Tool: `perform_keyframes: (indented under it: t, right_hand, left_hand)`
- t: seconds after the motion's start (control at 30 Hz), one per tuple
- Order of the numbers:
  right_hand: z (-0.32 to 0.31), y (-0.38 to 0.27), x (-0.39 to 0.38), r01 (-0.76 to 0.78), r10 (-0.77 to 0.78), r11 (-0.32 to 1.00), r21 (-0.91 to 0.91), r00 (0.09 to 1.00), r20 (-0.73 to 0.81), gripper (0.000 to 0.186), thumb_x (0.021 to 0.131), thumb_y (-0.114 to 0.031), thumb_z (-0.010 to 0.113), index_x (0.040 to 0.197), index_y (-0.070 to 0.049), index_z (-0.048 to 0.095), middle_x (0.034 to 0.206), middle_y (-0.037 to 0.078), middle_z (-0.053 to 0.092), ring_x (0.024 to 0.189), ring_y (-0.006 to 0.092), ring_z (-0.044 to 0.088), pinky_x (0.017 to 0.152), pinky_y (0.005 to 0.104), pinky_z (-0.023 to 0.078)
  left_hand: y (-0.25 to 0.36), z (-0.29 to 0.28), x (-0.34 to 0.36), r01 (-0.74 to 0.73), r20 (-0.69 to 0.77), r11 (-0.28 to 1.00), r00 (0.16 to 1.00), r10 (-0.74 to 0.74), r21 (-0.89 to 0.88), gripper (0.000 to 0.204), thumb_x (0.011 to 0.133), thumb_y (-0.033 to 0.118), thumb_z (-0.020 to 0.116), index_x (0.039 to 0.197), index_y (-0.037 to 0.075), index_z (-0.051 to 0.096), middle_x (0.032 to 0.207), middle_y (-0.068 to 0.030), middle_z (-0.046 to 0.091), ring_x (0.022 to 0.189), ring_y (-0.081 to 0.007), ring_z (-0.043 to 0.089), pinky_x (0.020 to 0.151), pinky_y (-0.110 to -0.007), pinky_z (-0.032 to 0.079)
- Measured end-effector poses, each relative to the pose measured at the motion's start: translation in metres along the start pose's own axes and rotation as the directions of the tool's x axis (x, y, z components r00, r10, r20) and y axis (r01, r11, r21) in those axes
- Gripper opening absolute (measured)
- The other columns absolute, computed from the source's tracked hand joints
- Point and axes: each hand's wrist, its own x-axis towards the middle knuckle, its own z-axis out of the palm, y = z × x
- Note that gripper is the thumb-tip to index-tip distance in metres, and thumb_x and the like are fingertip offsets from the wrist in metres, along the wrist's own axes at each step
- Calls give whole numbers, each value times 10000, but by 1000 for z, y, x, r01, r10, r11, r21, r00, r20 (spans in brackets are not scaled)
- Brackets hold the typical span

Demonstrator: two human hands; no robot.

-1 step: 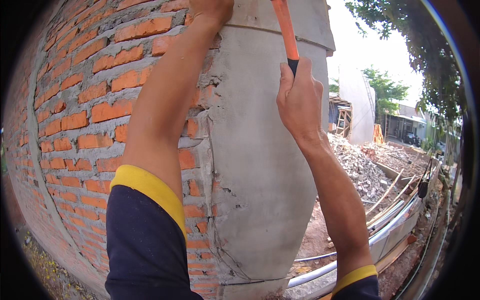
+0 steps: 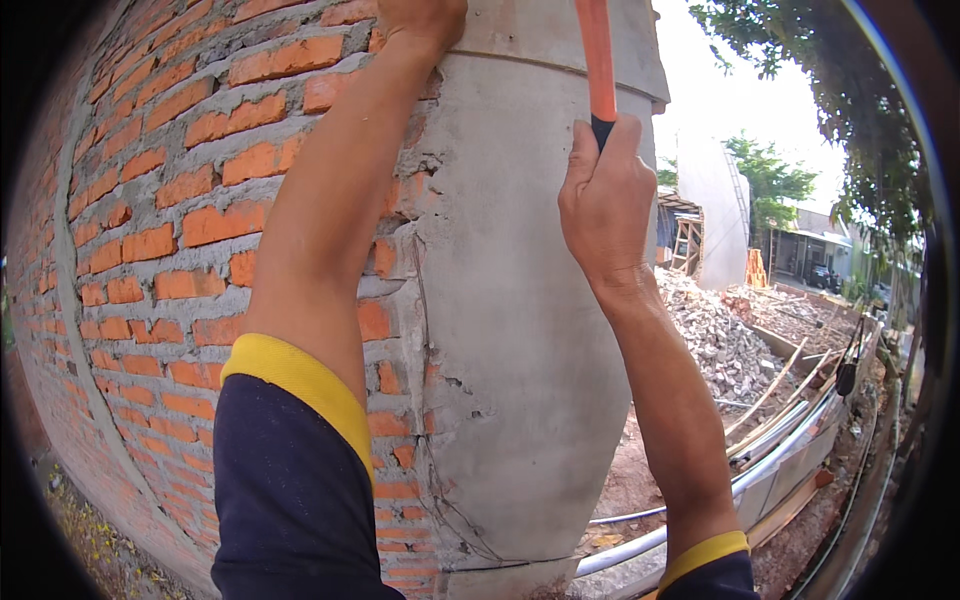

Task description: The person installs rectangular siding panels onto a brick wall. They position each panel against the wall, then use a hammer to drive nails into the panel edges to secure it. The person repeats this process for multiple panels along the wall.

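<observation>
My right hand (image 2: 608, 195) is wrapped round the black grip of a tool with an orange handle (image 2: 597, 60). The handle stands nearly upright, and the top edge cuts off its head. In front of it rises a smooth grey plastered column (image 2: 520, 260). My left hand (image 2: 425, 18) is raised to the top edge, close to where the column meets the brick wall (image 2: 250, 112). It looks closed, but its fingers are partly cut off, and what they hold is out of sight. A ledge of grey concrete (image 2: 560, 30) crosses the column near the top.
Thin wire (image 2: 428, 400) runs down the rough joint between bricks and column. At the right lie a heap of rubble (image 2: 715, 335), long pale pipes (image 2: 760, 475) and wooden strips (image 2: 775, 385). Tree branches (image 2: 850, 100) hang at the upper right.
My right hand and the orange-handled tool have shifted slightly to the right, and the handle is more upright. My left hand stays in the same place.
</observation>
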Motion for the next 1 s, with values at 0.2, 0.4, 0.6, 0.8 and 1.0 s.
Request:
perform_keyframes:
  t: [0.2,0.4,0.6,0.8,1.0]
  right_hand:
    - [4,-5,-2,16,11,991,-136,981,193,205,975,-119,525,937,28,388,610,211,587,562,414,644,450,434,493]
    - [-6,-4,7,-125,143,980,-157,983,112,237,982,-175,522,946,34,417,646,243,607,609,413,659,497,458,511]
    - [-10,3,7,-111,127,983,-146,986,104,225,973,-150,533,974,56,443,720,266,624,664,422,669,522,472,518]
    - [-7,3,11,-105,127,983,-149,981,146,234,976,-149,525,935,69,447,704,254,618,658,408,673,512,455,510]
    - [-9,-8,21,-131,172,975,-178,956,238,239,977,-151,510,948,78,447,685,246,614,643,405,661,537,464,503]
  left_hand:
    - [2,0,-4,29,24,999,999,-28,-34,190,870,77,435,966,2,580,923,-257,645,867,-421,660,750,-510,533]
    - [0,-2,5,19,68,1000,997,-20,18,185,865,84,452,975,4,578,914,-264,640,865,-408,665,735,-492,543]
    - [2,0,6,84,84,995,992,-89,58,181,863,82,464,981,-7,569,948,-256,641,872,-413,665,730,-489,546]
    - [-1,0,3,63,58,997,996,-65,52,194,880,93,441,983,-8,570,951,-263,639,883,-412,663,741,-496,545]
    - [0,-2,3,92,108,996,990,-91,-4,192,868,71,438,968,-9,582,966,-272,641,878,-424,662,748,-503,544]
